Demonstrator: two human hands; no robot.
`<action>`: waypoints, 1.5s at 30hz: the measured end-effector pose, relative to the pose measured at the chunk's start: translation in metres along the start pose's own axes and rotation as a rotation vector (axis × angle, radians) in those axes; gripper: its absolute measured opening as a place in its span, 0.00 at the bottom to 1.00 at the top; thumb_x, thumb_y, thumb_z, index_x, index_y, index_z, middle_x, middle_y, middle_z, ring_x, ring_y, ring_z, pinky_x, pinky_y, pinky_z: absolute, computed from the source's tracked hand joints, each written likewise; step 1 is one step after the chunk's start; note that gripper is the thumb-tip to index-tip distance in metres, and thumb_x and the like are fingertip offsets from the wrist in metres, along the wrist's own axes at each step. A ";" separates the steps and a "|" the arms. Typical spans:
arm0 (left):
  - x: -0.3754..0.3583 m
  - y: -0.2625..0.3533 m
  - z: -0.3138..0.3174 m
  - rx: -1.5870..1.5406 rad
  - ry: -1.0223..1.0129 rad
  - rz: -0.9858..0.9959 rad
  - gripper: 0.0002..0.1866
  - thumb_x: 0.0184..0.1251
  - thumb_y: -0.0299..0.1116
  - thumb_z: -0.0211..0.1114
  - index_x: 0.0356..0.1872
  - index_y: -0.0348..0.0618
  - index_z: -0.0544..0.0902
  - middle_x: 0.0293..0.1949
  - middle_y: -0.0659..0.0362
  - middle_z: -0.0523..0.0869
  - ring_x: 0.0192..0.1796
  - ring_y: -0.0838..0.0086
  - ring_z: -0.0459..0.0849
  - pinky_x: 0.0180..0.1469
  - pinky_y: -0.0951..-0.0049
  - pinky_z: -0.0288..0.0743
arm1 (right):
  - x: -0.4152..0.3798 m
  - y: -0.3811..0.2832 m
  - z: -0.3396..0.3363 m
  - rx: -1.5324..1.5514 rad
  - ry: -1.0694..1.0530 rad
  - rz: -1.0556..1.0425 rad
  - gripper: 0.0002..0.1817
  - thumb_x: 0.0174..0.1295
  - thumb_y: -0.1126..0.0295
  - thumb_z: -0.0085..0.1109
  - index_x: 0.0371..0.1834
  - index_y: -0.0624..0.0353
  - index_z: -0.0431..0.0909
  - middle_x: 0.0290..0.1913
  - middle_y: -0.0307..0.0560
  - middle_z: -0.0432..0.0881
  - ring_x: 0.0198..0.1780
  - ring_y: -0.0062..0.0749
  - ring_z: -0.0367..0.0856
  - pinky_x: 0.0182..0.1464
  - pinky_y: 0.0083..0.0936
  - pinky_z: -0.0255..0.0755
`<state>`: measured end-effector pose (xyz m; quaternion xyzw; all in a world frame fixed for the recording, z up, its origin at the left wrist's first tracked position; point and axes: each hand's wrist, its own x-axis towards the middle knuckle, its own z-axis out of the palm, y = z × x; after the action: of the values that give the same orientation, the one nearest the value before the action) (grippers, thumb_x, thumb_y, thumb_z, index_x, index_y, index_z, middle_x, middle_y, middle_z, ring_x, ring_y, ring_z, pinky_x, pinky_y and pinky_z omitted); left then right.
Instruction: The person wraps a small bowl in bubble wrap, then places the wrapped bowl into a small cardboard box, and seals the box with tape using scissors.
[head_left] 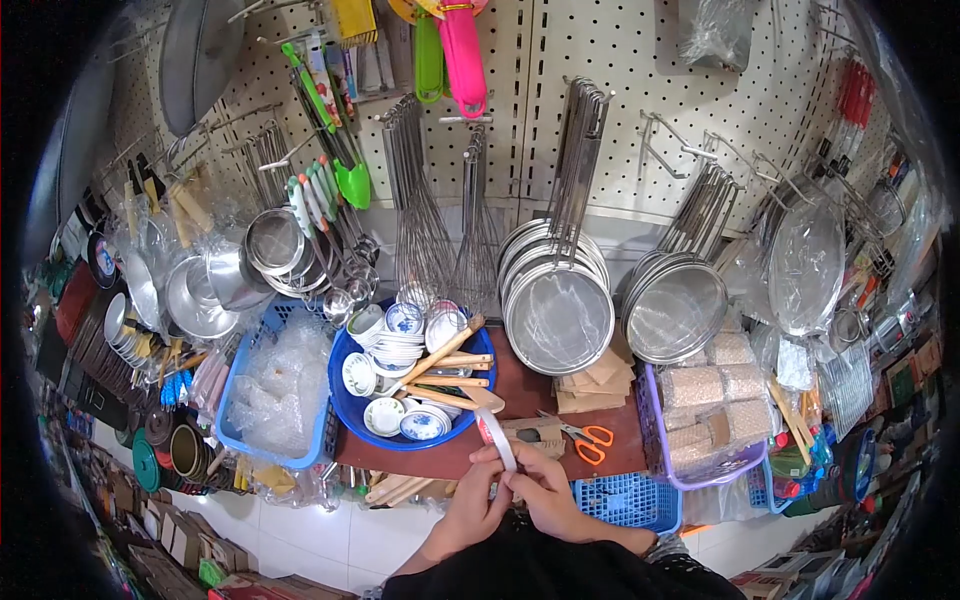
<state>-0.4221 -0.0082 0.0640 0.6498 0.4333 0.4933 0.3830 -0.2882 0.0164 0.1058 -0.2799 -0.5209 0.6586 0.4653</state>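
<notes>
Both my hands meet low in the middle of the view, over the front edge of a brown shelf (520, 390). My left hand (470, 510) and my right hand (545, 495) together hold a roll of clear tape (496, 437), which stands on edge between the fingers. Just beyond the roll lie orange-handled scissors (585, 437) and a blue round basin (365, 415) filled with small patterned bowls and wooden spatulas (450, 375).
A pegboard wall (620, 90) carries whisks (425, 230), ladles and stacked wire strainers (558, 305). A blue basket of bubble wrap (280, 385) sits left. A purple basket (700, 420) of packets sits right. A blue crate (625, 498) is below the shelf.
</notes>
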 end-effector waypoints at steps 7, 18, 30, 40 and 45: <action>-0.004 -0.004 -0.002 0.058 -0.043 0.011 0.13 0.67 0.25 0.58 0.52 0.35 0.74 0.42 0.44 0.80 0.45 0.49 0.80 0.47 0.57 0.73 | -0.001 -0.002 -0.002 0.090 -0.024 0.095 0.15 0.72 0.77 0.41 0.54 0.69 0.76 0.56 0.49 0.77 0.59 0.29 0.74 0.62 0.26 0.66; 0.001 -0.001 -0.005 0.139 -0.067 0.034 0.16 0.66 0.24 0.58 0.54 0.34 0.72 0.48 0.42 0.79 0.51 0.45 0.77 0.54 0.54 0.70 | -0.001 0.003 -0.001 0.083 0.030 0.098 0.17 0.70 0.78 0.38 0.55 0.67 0.76 0.54 0.48 0.79 0.57 0.28 0.76 0.61 0.25 0.67; 0.005 0.003 -0.003 0.136 -0.097 -0.011 0.15 0.64 0.23 0.59 0.52 0.34 0.73 0.47 0.41 0.78 0.51 0.45 0.77 0.53 0.55 0.71 | -0.004 0.004 -0.002 0.096 0.067 0.101 0.16 0.74 0.75 0.39 0.58 0.64 0.74 0.55 0.43 0.78 0.53 0.21 0.76 0.58 0.19 0.68; 0.007 0.009 -0.007 0.059 -0.043 0.014 0.10 0.67 0.24 0.57 0.48 0.35 0.75 0.41 0.45 0.80 0.45 0.50 0.79 0.48 0.58 0.72 | -0.004 -0.005 -0.014 -0.043 0.004 -0.017 0.21 0.66 0.79 0.48 0.62 0.63 0.69 0.61 0.46 0.72 0.59 0.29 0.73 0.63 0.26 0.65; 0.012 0.015 -0.020 0.147 0.022 0.088 0.06 0.69 0.24 0.55 0.42 0.34 0.78 0.33 0.48 0.82 0.33 0.58 0.81 0.39 0.64 0.74 | -0.002 -0.017 -0.025 -0.607 0.181 -0.408 0.21 0.57 0.78 0.63 0.56 0.61 0.76 0.54 0.48 0.75 0.56 0.37 0.75 0.62 0.34 0.66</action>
<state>-0.4375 -0.0003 0.0860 0.6891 0.4435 0.4836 0.3075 -0.2608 0.0254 0.1141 -0.3525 -0.6943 0.3406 0.5270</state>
